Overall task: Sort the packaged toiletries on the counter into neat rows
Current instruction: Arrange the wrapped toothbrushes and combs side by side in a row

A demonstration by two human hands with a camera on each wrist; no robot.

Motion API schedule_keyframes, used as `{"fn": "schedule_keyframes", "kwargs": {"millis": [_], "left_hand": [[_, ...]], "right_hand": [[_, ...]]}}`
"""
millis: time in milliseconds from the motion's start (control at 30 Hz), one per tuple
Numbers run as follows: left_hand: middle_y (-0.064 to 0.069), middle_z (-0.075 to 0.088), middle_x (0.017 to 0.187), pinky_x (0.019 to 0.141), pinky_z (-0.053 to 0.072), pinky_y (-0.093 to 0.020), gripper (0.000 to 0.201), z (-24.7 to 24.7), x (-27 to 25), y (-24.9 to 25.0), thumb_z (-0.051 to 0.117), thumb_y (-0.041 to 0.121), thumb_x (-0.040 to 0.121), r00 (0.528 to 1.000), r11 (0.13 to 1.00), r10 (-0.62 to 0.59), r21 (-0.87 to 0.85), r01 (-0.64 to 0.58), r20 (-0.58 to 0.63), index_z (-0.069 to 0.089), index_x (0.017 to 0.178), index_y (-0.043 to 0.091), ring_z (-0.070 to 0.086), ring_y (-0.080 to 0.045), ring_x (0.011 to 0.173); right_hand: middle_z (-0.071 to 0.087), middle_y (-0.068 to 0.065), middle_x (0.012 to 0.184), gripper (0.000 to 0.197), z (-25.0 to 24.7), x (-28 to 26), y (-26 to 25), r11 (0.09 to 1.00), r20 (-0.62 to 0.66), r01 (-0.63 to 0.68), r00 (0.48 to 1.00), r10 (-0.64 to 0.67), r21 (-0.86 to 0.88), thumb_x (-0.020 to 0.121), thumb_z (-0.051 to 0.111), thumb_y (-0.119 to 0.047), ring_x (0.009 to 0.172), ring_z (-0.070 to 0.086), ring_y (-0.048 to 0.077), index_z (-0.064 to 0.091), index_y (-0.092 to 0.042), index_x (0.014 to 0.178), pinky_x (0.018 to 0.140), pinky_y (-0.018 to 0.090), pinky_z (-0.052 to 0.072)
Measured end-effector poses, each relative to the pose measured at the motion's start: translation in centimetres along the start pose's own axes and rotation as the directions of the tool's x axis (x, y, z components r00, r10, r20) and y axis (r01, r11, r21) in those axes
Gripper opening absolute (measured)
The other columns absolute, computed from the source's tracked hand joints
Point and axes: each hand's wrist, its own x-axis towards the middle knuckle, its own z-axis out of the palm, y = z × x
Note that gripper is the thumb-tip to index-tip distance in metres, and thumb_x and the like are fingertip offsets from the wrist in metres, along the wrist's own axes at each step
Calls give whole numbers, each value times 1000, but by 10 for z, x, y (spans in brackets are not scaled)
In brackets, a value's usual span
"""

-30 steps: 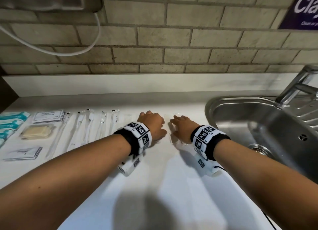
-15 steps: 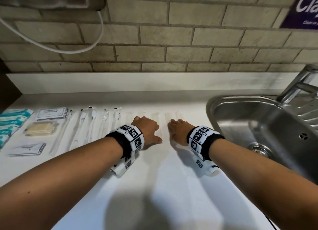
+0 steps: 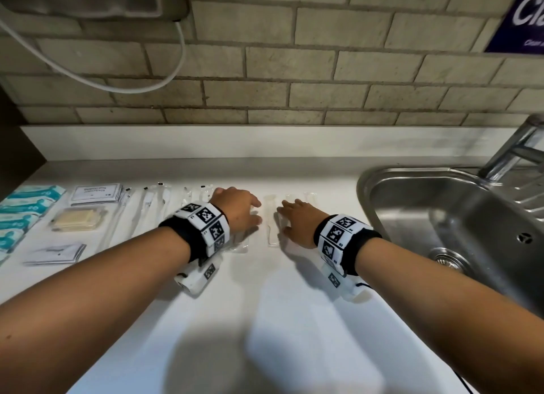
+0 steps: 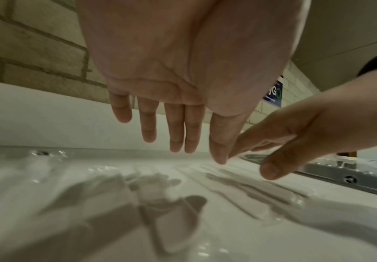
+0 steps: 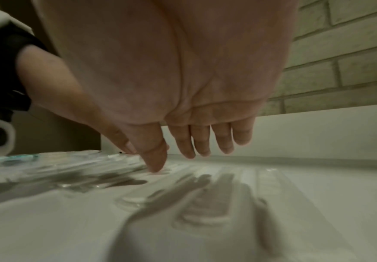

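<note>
Left wrist view shows the left hand's fingers (image 4: pixel 176 131) straight and slightly spread, palm down just above the desk (image 3: pixel 294 320), holding nothing; blurred clear packets lie beneath them. In the right wrist view the right hand's fingers (image 5: pixel 203 140) are likewise loose and extended, the thumb tip touching or almost touching a clear wrapper, nothing gripped.

Seen from the head camera, the left hand (image 3: pixel 238 209) and right hand (image 3: pixel 297 221) lie flat side by side over the clear long packets (image 3: pixel 270 225), one of which shows in the gap between them. A second ago both hands were curled more tightly over these packets; half a second ago they had already flattened, and now they have drawn slightly apart, exposing that packet lying lengthwise in line with its neighbours. That suggests the pressing and straightening of this part of the row is about finished.

Further left, the wrapped slim items (image 3: pixel 153 211), the soap bar packet (image 3: pixel 78 220), the white sachets (image 3: pixel 95 192) and the teal packets (image 3: pixel 23 211) sit in ordered columns, unchanged. The sink (image 3: pixel 456 217) is just right of the row's end, leaving little room to extend.
</note>
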Motion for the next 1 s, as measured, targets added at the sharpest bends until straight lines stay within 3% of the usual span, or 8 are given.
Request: {"fn": "schedule_keyframes", "kwargs": {"millis": [167,267,367,433,533,667,867,1000], "left_hand": [[8,54,139,110,22,-35,41,-9,-13,-38,61,43,88,996,995,-80,63,77,39,58,128,36,38,-22,134],[6,60,133,109,27,-40,45,-3,-20,-49,63,49,83,992,987,-79,147,65,94,60,126,35,45,-22,128],[5,65,105,101,31,-42,28,4,-26,-51,59,52,84,986,973,-35,233,-4,164,65,99,29,51,-24,116],[4,63,97,99,32,-43,30,8,-27,-52,57,53,85,980,964,-28,266,-26,197,60,88,24,50,-24,111],[4,65,105,101,32,-43,34,12,-26,-58,55,57,84,978,969,-28,247,-24,204,57,90,24,50,-24,112],[3,64,123,104,33,-42,54,17,-23,-60,57,62,81,976,984,-33,177,-6,217,62,118,23,49,-25,121],[3,65,101,97,39,-40,44,16,-26,-53,58,59,83,980,988,-11,155,-20,197,63,104,20,57,-27,109],[3,63,99,85,43,-32,40,17,-28,-51,60,55,85,980,990,-23,139,-4,196,62,102,18,58,-28,108]], "right_hand": [[35,6,152,48,3,14,-33,989,-17,120,992,-122,-88,99,40,-36,139,31,30,40,-15,142,115,43,29],[35,6,152,49,8,28,-51,985,-38,149,988,-152,-86,99,39,-39,138,33,30,38,-16,142,114,44,29],[37,8,149,51,11,38,-65,989,-31,116,992,-120,-89,98,39,-41,135,34,31,38,-13,141,110,44,30],[43,9,142,49,16,42,-68,990,-11,88,996,-90,-110,97,40,-41,130,38,32,43,-11,135,105,43,31],[41,9,143,49,20,42,-67,990,11,86,996,-86,-110,95,41,-38,132,37,32,42,-10,135,108,45,30],[44,9,139,47,16,40,-61,982,49,122,992,-116,-146,91,47,-32,132,37,32,45,-10,133,109,43,28],[51,9,123,41,13,34,-56,983,64,137,989,-130,-125,84,57,-30,119,47,31,51,-8,119,98,38,37],[50,9,124,40,12,31,-55,991,63,110,992,-105,-77,85,58,-27,119,47,31,52,-8,119,96,37,39]]}}
